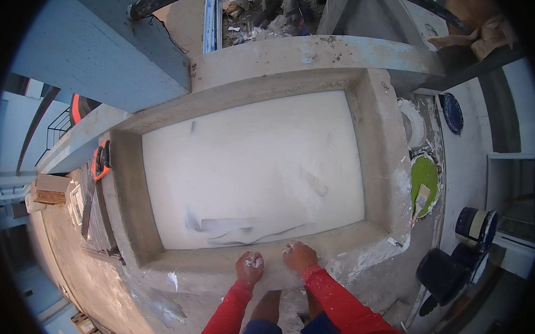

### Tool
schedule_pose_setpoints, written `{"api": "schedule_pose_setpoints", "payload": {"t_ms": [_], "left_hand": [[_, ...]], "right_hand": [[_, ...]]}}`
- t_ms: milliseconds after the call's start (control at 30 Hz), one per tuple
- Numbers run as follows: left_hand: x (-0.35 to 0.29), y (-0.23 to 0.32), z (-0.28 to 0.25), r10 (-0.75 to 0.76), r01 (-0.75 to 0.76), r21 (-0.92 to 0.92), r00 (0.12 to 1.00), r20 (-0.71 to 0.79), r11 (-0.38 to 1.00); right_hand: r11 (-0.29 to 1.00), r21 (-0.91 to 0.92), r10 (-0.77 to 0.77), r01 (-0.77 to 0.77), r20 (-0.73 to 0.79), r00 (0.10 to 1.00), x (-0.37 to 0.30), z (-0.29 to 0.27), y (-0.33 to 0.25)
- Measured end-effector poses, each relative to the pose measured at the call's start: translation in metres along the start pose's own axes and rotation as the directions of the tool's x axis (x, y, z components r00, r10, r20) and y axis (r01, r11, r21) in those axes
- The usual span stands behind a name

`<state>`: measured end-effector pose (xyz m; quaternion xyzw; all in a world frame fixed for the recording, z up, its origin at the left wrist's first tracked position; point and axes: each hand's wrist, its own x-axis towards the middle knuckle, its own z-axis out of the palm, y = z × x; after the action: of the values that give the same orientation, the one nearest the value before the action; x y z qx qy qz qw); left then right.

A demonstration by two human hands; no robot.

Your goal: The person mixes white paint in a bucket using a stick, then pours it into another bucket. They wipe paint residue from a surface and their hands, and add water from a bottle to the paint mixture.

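Observation:
In front of me is a rectangular concrete basin (391, 171) filled with a milky white liquid (250, 160). Greyish flat shapes (230, 224) show faintly at its near side; I cannot tell what they are. My left hand (250, 267) is closed at the near rim, with white residue over the fingers. A short way to its right, my right hand (300, 256) is also closed by the inner edge of the rim, its fingertips whitened. Whatever either hand may hold is hidden or too small to name. Red sleeves cover both forearms.
Right of the basin lie a white ring-shaped object (413, 124), a green, white-smeared container (424, 178) and dark buckets (443, 276). An orange-handled saw (103, 160) and stacked grey boards (100, 220) rest at the left. A pale blue pillar (107, 43) rises at the far left corner.

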<state>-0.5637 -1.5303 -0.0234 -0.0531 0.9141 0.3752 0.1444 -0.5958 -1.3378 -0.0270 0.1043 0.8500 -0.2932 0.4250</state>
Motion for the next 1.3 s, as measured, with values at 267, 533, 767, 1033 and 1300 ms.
{"api": "schedule_pose_setpoints", "payload": {"t_ms": [267, 533, 767, 1033, 1300], "left_hand": [[0.177, -0.027, 0.134, -0.166, -0.029, 0.373, 0.861, 0.481, 0.927], [0.208, -0.05, 0.224, -0.058, -0.133, 0.574, 0.951, 0.303, 0.808], [0.211, -0.026, 0.254, -0.07, 0.004, 0.452, 0.989, 0.13, 0.892], [0.207, -0.004, 0.255, -0.03, -0.289, 0.574, 0.876, 0.481, 0.766], [0.213, -0.029, 0.264, 0.203, -0.361, 0.199, 0.814, 0.544, 0.911]], "right_hand": [[0.94, 0.324, 0.23, -0.106, -0.375, 0.898, 0.212, -0.063, 0.091], [0.853, 0.521, -0.028, -0.012, 0.068, 0.997, 0.222, -0.109, 0.122], [0.93, 0.366, -0.095, -0.017, 0.286, 0.953, 0.213, -0.111, 0.125], [0.964, -0.162, -0.154, 0.212, 0.312, 0.937, 0.226, -0.128, 0.104], [0.992, -0.04, -0.126, 0.122, -0.118, 0.985, 0.241, -0.083, 0.113]]}}
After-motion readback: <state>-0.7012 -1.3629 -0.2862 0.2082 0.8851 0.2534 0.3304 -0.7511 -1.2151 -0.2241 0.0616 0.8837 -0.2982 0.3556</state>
